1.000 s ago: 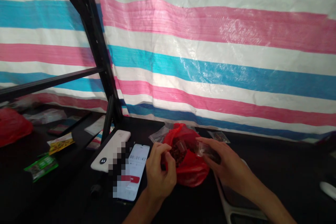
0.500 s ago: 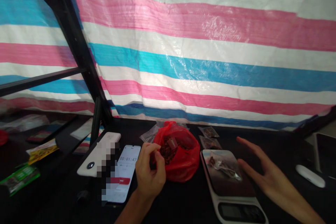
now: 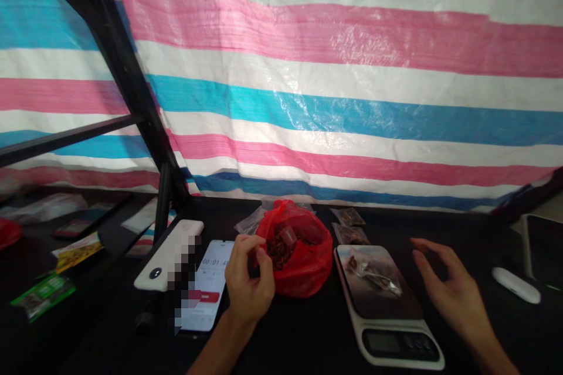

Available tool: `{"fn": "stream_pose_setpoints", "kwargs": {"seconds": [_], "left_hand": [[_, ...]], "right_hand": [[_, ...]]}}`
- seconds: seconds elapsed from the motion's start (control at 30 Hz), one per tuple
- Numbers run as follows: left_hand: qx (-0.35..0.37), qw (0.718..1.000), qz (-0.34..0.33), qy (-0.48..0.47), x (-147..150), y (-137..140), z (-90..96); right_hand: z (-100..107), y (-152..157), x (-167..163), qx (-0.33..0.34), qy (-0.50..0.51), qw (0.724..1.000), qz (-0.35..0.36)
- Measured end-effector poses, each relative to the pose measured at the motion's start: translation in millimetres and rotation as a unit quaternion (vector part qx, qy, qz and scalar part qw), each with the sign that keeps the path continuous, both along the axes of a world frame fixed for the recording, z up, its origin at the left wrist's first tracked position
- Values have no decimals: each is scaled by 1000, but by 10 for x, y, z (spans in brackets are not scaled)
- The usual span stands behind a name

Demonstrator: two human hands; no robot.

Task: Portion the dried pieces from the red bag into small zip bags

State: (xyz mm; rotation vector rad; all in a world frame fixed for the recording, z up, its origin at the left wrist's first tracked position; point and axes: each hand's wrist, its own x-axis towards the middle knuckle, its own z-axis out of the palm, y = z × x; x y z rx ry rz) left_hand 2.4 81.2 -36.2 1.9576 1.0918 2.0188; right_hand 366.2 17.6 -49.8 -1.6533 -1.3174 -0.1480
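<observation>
My left hand (image 3: 250, 281) is beside the left rim of a red plastic bag (image 3: 308, 275), its fingers curled in toward the thumb; whatever they pinch, if anything, is hidden. Dark reddish-brown dried pieces (image 3: 284, 252) fill the bag, and a small clear scoop or cup (image 3: 288, 237) lies on top of them. To the right stands a kitchen scale (image 3: 373, 304). A small clear plastic bag (image 3: 376, 278) with a little brown content rests on its plate. Off the scale's right side hovers my right hand (image 3: 453, 287), thumb and fingers apart, holding nothing.
Two small filled clear bags (image 3: 349, 225) lie behind the scale. Left of my left hand are a phone with a running timer (image 3: 209, 293) and a white device (image 3: 169, 258). Green (image 3: 46, 296) and yellow packets (image 3: 79, 255) lie farther left. A white oblong object (image 3: 515, 285) sits far right.
My right hand has drawn back to the right, away from the scale, and its thumb and fingers are closer together. My left hand keeps its place by the red bag.
</observation>
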Motion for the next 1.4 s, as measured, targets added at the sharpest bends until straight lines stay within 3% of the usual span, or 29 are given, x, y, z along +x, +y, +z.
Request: {"fn": "stream_pose_setpoints", "kwargs": {"seconds": [0.33, 0.5, 0.73, 0.93, 1.07, 1.17, 1.27, 1.4], "left_hand": [[11, 1000, -5, 3, 17, -1, -9], [16, 1000, 2, 14, 19, -15, 7], [21, 999, -20, 37, 26, -27, -20], [19, 999, -15, 38, -1, -24, -17], [8, 997, -38, 62, 34, -67, -13], [-57, 989, -83, 109, 155, -103, 71], [-130, 977, -94, 141, 337, -102, 217], [-161, 969, -131, 133, 502, -58, 307]], "right_hand": [[-11, -19, -18, -29, -11, 997, 64], [105, -55, -204, -48, 0, 993, 103], [205, 73, -536, -163, -54, 955, 241], [255, 261, -657, -198, 64, 939, 275], [514, 357, -835, -159, 117, 939, 282], [667, 437, -1038, -118, 165, 928, 314], [691, 526, -1285, -64, 205, 918, 334], [588, 588, -1541, -8, 240, 915, 326]]}}
